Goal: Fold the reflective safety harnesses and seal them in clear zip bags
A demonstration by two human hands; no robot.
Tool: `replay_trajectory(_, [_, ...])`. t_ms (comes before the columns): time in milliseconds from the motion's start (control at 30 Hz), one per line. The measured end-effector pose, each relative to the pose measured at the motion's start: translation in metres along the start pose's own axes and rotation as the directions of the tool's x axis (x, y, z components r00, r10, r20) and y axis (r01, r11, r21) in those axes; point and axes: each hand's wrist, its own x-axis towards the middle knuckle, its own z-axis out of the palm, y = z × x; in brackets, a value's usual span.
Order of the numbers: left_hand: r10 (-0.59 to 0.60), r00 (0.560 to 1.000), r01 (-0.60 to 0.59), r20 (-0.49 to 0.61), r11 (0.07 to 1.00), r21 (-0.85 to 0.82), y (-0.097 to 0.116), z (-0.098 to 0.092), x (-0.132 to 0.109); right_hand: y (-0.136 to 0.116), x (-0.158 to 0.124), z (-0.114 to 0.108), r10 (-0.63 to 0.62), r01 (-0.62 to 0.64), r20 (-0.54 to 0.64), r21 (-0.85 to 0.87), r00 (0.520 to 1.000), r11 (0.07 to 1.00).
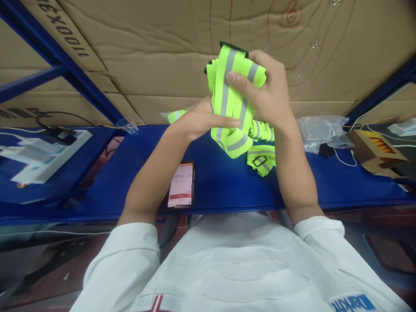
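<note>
Both hands hold up a folded bundle of reflective strap (pixel 229 102), neon yellow with grey stripes, above the blue table. My left hand (pixel 199 121) grips its lower left side, the thumb lying across the front. My right hand (pixel 266 89) clasps the upper right, thumb pressed on the front and the other fingers hidden behind. A black buckle piece (pixel 233 47) shows at the bundle's top edge. Below and behind it, another neon reflective strap (pixel 262 158) with a black buckle lies on the table, partly covered by my right forearm.
A phone (pixel 181 185) lies near the front edge of the blue table (pixel 221 182). Clear plastic bags (pixel 325 130) and an open cardboard box (pixel 373 151) are at right. A clear cup (pixel 128 125) and power strip (pixel 52 156) stand at left. Cardboard (pixel 156 52) walls the back.
</note>
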Motion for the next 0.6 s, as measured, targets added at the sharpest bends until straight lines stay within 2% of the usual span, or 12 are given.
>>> replay_trajectory(133, [0.022,1.0,-0.023,-0.013,0.999,-0.028,-0.006,-0.002,0.004,0.003,0.003,0.004,0.07,-0.07,-0.009,0.012,0.997,0.997])
replay_trajectory(233, [-0.029,1.0,0.028,-0.008,0.996,-0.084,-0.013,-0.002,0.008,0.006,0.004,0.007,0.092,-0.089,-0.054,0.067,0.994,0.994])
replay_trajectory(333, [-0.063,0.998,0.063,0.009,0.988,-0.139,-0.017,0.0,0.01,0.006,0.004,0.01,0.175,-0.158,-0.072,0.192,0.982,0.969])
replay_trajectory(400, [-0.083,0.996,0.086,0.027,0.981,-0.172,-0.019,0.003,0.011,0.006,0.004,0.011,0.216,-0.196,-0.076,0.215,0.973,0.957])
replay_trajectory(500, [-0.118,0.99,0.133,0.076,0.96,-0.246,-0.022,0.009,0.011,0.007,0.005,0.01,0.151,-0.135,-0.131,0.122,0.98,0.983])
replay_trajectory(600, [-0.124,0.986,0.149,0.107,0.949,-0.278,-0.022,0.011,0.01,0.01,0.006,0.008,0.114,-0.105,-0.116,0.084,0.987,0.991])
